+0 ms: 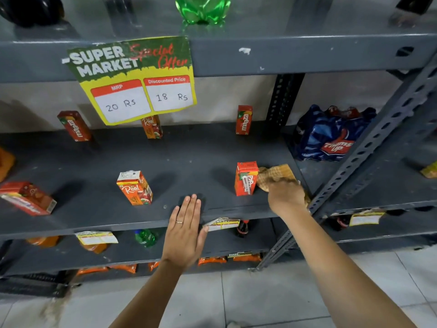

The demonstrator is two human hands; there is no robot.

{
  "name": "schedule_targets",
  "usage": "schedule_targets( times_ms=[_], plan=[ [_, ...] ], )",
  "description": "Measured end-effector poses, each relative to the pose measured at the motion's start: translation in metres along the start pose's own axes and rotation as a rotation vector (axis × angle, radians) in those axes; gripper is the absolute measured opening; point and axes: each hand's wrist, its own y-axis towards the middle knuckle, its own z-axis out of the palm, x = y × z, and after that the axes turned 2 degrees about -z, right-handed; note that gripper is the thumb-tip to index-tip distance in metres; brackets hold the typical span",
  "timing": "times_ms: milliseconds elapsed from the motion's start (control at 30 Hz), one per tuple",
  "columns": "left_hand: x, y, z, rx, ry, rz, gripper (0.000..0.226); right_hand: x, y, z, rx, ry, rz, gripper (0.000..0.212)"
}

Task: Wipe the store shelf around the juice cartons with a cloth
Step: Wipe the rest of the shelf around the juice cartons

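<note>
Cartons of juice stand spaced along a dark grey shelf [189,157] as a person wipes it. Far left of the wiping hand a red carton [27,197] lies tilted; a Real carton [134,188] stands just left of the left hand [186,233], which is released, fingers flat over the shelf's front edge. The right hand [286,194] is clenched on a brown cloth [275,175], pressed to the shelf touching the right side of a Maaza carton [246,178]. Right of the grip sits a Thums Up pack [331,136].
</note>
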Motion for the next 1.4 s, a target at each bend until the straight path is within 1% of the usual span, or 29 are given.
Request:
schedule_targets(
  times_ms=[167,267,300,333,367,400,467,500,533,600,667,700,733,767,833,867,933,1000,1067,1167,1200,1233,1300,1333,1367,1400],
  plan=[
    [-0.003,0.001,-0.001,-0.002,0.020,-0.017,0.065,0.004,-0.010,-0.004,0.066,0.043,0.035,0.039],
    [-0.007,0.000,-0.003,0.000,0.022,-0.034,0.065,0.009,-0.021,-0.010,0.097,0.068,0.017,0.050],
    [-0.008,0.000,-0.004,0.002,0.023,-0.040,0.065,0.010,-0.026,-0.011,0.111,0.070,0.016,0.051],
    [-0.008,0.000,-0.004,0.003,0.021,-0.045,0.065,0.010,-0.032,-0.011,0.124,0.078,0.005,0.045],
    [-0.008,0.000,-0.005,0.004,0.018,-0.048,0.065,0.008,-0.038,-0.010,0.141,0.095,-0.017,0.035],
    [-0.008,0.000,-0.005,0.003,0.018,-0.049,0.065,0.004,-0.046,-0.010,0.181,0.133,-0.042,0.030],
    [-0.008,0.000,-0.006,0.002,0.023,-0.050,0.065,-0.009,-0.056,-0.019,0.326,0.217,-0.108,0.040],
    [-0.008,0.000,-0.006,0.005,0.026,-0.052,0.065,-0.018,-0.058,-0.028,0.378,0.226,-0.130,0.035],
    [-0.009,0.000,-0.006,0.007,0.030,-0.053,0.065,-0.027,-0.058,-0.040,0.376,0.239,-0.122,0.027],
    [-0.009,0.000,-0.007,0.005,0.043,-0.056,0.065,-0.044,-0.044,-0.062,0.241,0.308,-0.041,0.017],
    [-0.009,0.000,-0.007,0.009,0.056,-0.057,0.065,-0.048,-0.022,-0.080,0.026,0.402,0.046,0.009],
    [-0.009,0.000,-0.007,0.014,0.059,-0.060,0.065,-0.044,-0.009,-0.083,-0.077,0.420,0.079,0.011],
    [-0.009,0.000,-0.008,0.019,0.061,-0.064,0.065,-0.037,0.002,-0.084,-0.155,0.410,0.102,0.017],
    [-0.009,0.000,-0.008,0.023,0.061,-0.065,0.065,-0.031,0.012,-0.080,-0.186,0.396,0.125,0.024],
    [-0.010,0.000,-0.010,0.034,0.066,-0.062,0.065,-0.017,0.023,-0.064,-0.139,0.418,0.128,0.030],
    [-0.010,0.000,-0.010,0.038,0.071,-0.060,0.065,-0.011,0.027,-0.050,-0.107,0.430,0.105,0.029],
    [-0.009,0.000,-0.012,0.052,0.077,-0.055,0.066,-0.003,0.023,-0.022,-0.073,0.367,0.074,0.029],
    [-0.007,-0.001,-0.013,0.064,0.075,-0.041,0.067,0.001,0.010,-0.001,-0.060,0.300,0.085,0.031],
    [-0.006,-0.001,-0.015,0.071,0.083,-0.026,0.068,0.002,-0.012,0.014,-0.007,0.297,0.105,0.032],
    [-0.006,-0.001,-0.016,0.070,0.080,-0.016,0.071,-0.004,-0.056,0.020,0.062,0.240,0.092,0.032],
    [-0.005,-0.001,-0.017,0.070,0.078,-0.012,0.071,-0.006,-0.070,0.017,0.109,0.221,0.054,0.031],
    [-0.004,-0.002,-0.019,0.071,0.083,-0.004,0.071,-0.008,-0.083,0.011,0.193,0.219,-0.003,0.029],
    [-0.002,-0.005,-0.025,0.080,0.095,0.022,0.069,-0.005,-0.101,-0.005,0.385,0.284,-0.149,0.028],
    [0.001,-0.010,-0.027,0.087,0.100,0.023,0.068,0.000,-0.105,-0.015,0.426,0.339,-0.219,0.028],
    [0.007,-0.017,-0.028,0.090,0.104,0.012,0.068,0.007,-0.106,-0.026,0.405,0.383,-0.280,0.029],
    [0.014,-0.024,-0.028,0.086,0.109,-0.009,0.069,0.017,-0.102,-0.039,0.329,0.411,-0.327,0.029]
  ],
)
